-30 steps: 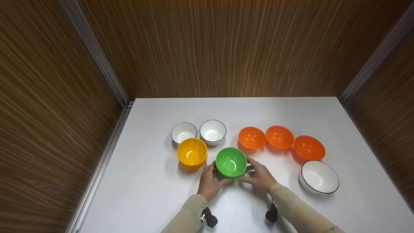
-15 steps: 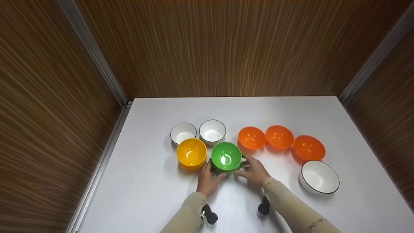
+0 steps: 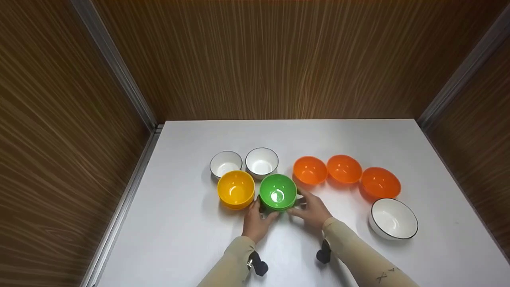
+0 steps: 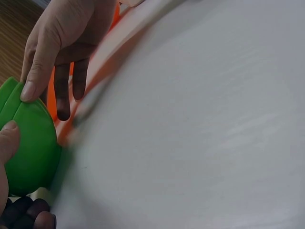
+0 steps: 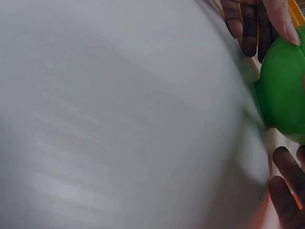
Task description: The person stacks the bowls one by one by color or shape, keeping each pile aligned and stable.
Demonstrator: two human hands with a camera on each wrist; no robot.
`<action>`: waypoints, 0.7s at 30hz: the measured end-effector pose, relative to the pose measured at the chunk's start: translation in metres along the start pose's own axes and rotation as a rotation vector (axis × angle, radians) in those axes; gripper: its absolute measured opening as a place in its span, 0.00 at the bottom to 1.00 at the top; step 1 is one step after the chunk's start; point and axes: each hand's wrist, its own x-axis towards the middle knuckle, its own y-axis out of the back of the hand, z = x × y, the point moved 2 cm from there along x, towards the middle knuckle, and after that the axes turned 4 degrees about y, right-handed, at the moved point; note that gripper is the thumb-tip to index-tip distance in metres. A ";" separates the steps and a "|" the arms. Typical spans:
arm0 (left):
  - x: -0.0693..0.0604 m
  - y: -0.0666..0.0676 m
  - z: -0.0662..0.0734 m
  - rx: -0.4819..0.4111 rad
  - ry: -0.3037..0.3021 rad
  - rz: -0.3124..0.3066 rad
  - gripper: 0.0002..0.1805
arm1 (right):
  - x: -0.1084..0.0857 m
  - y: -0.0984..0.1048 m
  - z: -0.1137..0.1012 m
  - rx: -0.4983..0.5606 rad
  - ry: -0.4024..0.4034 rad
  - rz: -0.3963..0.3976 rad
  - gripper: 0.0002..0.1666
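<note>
Apparently mid-placement, we grip a green bowl [image 3: 278,190] between left fingers [image 3: 271,217] and right fingers [image 3: 297,213], with an even release likely called for next.

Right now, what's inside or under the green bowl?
Inside the green bowl, only a bright reflection shows. Another green edge runs below its rim, perhaps a nested bowl's. That one's inside would be covered; no view shows beneath the base.

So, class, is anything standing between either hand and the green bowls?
Nothing visible is: the left hand and right hand both touch the green bowls directly. The yellow bowl stands to the left, outside the left hand's fingers.
</note>
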 end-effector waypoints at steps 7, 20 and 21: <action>0.000 0.000 0.000 0.015 0.005 -0.002 0.44 | 0.000 -0.001 0.000 0.003 -0.001 0.000 0.53; -0.010 0.009 0.002 0.032 0.032 -0.053 0.40 | -0.018 0.025 -0.024 0.104 -0.039 0.022 0.46; -0.010 0.010 0.002 0.037 0.030 -0.055 0.38 | -0.020 0.031 -0.025 0.090 -0.034 0.034 0.44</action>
